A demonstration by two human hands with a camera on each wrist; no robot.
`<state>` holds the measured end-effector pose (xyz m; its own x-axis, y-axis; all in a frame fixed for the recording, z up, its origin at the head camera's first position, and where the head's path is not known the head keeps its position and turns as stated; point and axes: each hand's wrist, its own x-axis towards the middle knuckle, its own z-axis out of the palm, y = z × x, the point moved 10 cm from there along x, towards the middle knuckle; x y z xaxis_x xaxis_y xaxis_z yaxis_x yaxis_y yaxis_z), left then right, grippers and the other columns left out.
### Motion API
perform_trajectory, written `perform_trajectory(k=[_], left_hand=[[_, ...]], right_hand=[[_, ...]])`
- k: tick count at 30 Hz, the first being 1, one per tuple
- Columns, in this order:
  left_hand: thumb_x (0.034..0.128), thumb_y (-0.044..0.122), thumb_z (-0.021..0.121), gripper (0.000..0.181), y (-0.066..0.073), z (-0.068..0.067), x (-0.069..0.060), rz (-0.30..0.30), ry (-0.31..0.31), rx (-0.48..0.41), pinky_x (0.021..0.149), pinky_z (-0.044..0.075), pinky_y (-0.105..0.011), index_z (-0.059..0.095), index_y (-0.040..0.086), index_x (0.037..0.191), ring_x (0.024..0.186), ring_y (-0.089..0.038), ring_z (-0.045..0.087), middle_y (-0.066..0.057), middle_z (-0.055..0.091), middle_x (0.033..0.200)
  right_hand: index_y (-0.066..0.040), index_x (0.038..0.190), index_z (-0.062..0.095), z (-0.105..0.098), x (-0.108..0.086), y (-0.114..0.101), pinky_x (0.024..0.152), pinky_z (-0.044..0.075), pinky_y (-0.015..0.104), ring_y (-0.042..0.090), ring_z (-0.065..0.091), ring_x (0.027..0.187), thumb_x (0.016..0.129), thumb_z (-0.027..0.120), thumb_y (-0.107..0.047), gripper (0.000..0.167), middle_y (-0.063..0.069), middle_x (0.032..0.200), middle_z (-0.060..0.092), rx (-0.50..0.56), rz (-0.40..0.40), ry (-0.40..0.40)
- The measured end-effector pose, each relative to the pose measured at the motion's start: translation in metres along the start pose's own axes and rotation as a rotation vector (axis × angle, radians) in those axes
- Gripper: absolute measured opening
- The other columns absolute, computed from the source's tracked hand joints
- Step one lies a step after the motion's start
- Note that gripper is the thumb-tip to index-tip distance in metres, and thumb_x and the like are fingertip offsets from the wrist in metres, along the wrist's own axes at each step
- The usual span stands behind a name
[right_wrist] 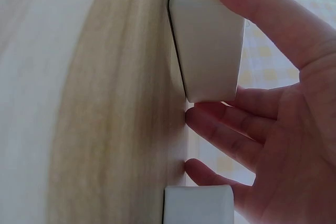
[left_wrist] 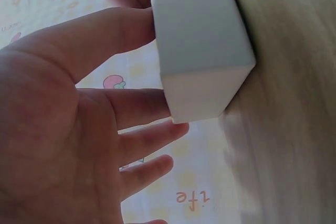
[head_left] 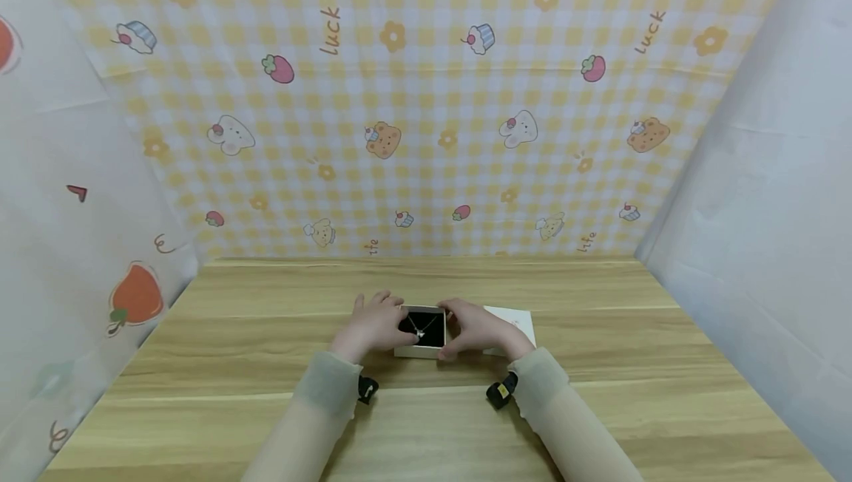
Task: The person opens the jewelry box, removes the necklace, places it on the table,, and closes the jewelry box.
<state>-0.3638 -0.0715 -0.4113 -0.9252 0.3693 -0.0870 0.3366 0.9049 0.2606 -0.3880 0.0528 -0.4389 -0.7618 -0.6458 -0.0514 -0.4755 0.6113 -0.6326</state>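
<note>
A small white box [head_left: 418,352] with a black lining lies open on the table; a thin necklace with a small pendant [head_left: 420,333] rests on the lining. My left hand [head_left: 376,325] reaches over the box's left end, its thumb and index fingertips hidden past the rim of the box [left_wrist: 205,30] in the left wrist view, other fingers spread and fairly straight. At the right end, my right hand [head_left: 474,327] grips the box, thumb on the front side and fingers around the back corner; the right wrist view shows this hand [right_wrist: 294,129] around the box [right_wrist: 207,45].
A white lid [head_left: 522,317] lies on the wooden table [head_left: 426,430] to the right, partly under my right hand and wrist. Behind the table hangs a yellow checked cloth [head_left: 426,97], with pale cloths at both sides.
</note>
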Motion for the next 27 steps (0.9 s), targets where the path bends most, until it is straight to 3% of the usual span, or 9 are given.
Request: perform_trajectory(k=[12,27], left_hand=[[0.0855,0.048,0.067,0.049,-0.003,0.005,0.005,-0.032,0.057,0.016,0.107,0.01,-0.067,0.069,0.01,0.117,0.141,-0.037,0.024,-0.012,0.045,0.145],[0.0845,0.05,0.069,0.048,-0.004,0.009,0.012,-0.041,0.083,0.025,0.107,0.006,-0.068,0.07,0.011,0.112,0.142,-0.035,0.023,-0.011,0.048,0.142]], right_hand=[[0.002,0.141,0.041,-0.001,-0.002,-0.006,0.098,0.041,0.041,0.023,0.053,0.113,0.073,0.085,-0.032,0.088,0.01,0.13,0.053,-0.022,-0.03,0.005],[-0.002,0.143,0.04,0.0,-0.003,-0.001,0.1,0.04,0.042,0.024,0.051,0.117,0.072,0.086,-0.03,0.089,0.01,0.132,0.051,0.025,0.015,-0.004]])
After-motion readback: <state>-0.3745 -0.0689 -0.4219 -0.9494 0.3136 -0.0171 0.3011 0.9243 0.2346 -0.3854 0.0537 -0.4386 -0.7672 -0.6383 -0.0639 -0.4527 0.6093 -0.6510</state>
